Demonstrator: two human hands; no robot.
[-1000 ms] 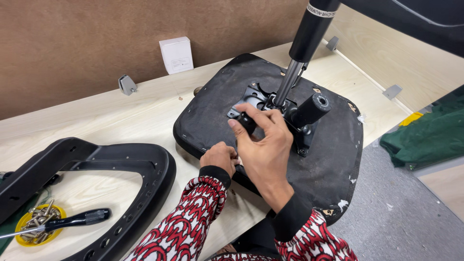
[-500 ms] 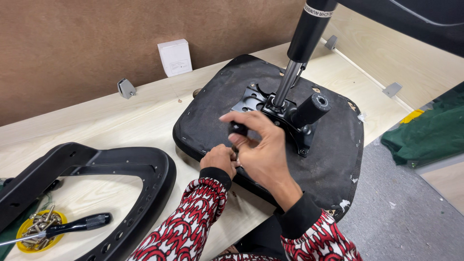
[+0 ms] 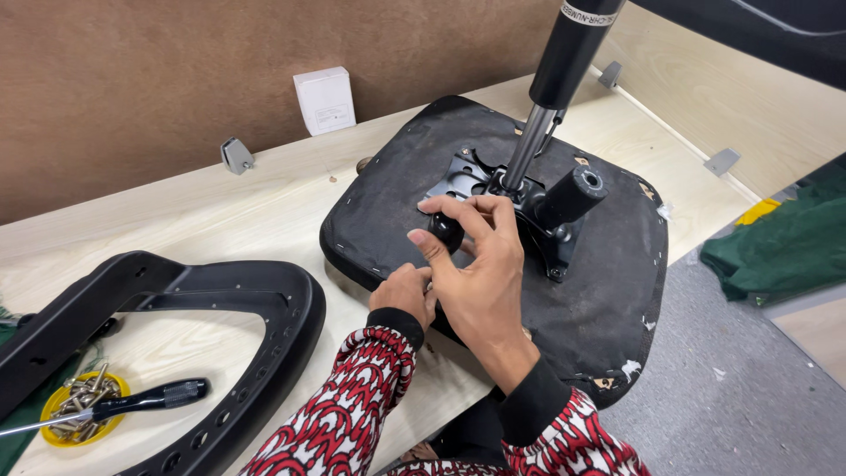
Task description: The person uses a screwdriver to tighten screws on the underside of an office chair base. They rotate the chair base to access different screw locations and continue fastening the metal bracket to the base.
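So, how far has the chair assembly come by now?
Done, it seems: the mechanism plate with its gas cylinder sits on the upturned seat. In hand: the right hand grips a black knob; the left hand rests on the seat edge. Left: the armrest frame lies unattached.

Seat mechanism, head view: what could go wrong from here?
1. The right hand has its fingers curled around the black knob, close to the metal mechanism plate; a slip could pinch them.
2. The gas cylinder stands tall on the upturned seat cushion, whose corner hangs over the table edge; it could tip or slide.
3. The screwdriver rests across the yellow dish of screws; a bump could scatter them.
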